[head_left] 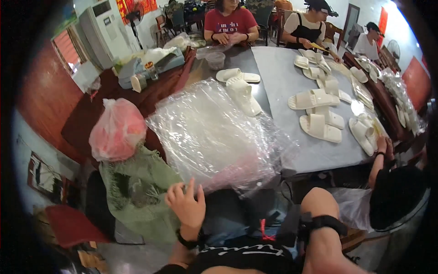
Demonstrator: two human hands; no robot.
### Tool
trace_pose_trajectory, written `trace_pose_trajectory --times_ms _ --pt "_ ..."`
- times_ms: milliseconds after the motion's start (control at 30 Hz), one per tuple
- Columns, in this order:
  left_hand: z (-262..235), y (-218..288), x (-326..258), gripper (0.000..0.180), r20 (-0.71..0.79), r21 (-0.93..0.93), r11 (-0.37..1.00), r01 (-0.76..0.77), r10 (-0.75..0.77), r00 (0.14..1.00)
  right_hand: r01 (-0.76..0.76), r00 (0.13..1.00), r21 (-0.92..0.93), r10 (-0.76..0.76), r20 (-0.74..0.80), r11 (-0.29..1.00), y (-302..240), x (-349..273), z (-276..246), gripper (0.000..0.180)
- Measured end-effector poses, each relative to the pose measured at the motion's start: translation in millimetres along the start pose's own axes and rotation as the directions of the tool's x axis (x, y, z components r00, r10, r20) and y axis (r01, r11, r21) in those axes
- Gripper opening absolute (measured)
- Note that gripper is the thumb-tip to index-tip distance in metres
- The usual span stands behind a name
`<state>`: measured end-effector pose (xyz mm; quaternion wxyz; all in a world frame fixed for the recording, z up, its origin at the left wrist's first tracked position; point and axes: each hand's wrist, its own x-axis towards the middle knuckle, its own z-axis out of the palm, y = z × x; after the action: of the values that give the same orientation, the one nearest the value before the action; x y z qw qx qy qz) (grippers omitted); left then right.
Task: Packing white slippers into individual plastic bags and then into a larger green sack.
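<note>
Left hand, head view: fingers spread, right at the near edge of the clear plastic | right hand: fingers hidden, can't tell its grip | plastic sprawling across the table, white slippers at its far edge

One wide fisheye view from head height, close over the table, downward and forward.

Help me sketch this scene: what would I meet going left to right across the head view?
Pink bag → left hand → right hand → co-worker's hands.
</note>
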<state>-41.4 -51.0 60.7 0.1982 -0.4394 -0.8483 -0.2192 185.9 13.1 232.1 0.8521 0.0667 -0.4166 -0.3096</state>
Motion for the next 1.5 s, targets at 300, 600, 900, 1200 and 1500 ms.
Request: trace_pose_trajectory --times_ms 300,600,900,1200,1500 --pt "-15 61 20 0.049 0.179 0.069 0.987 -0.147 0.133 0.975 -0.048 0.999 0.119 0.048 0.007 0.992 43 13 -30 0.022" --pt "50 58 14 0.053 0.308 0.245 0.963 -0.115 0.035 0.951 -0.101 0.987 0.189 0.122 -0.106 0.977 72 7 -48 0.023" --pt "64 65 18 0.053 0.409 0.285 0.954 -0.095 -0.031 0.912 -0.099 0.987 0.324 0.133 -0.086 0.941 98 16 -53 0.024" --pt "66 70 15 0.053 0.399 0.245 0.964 -0.107 0.001 0.917 -0.172 0.964 0.454 0.244 -0.106 0.874 101 20 -48 0.025" --pt "79 57 16 0.051 0.351 0.176 0.981 -0.083 0.016 0.936 -0.228 0.925 0.542 0.354 -0.138 0.809 96 11 -37 0.027"
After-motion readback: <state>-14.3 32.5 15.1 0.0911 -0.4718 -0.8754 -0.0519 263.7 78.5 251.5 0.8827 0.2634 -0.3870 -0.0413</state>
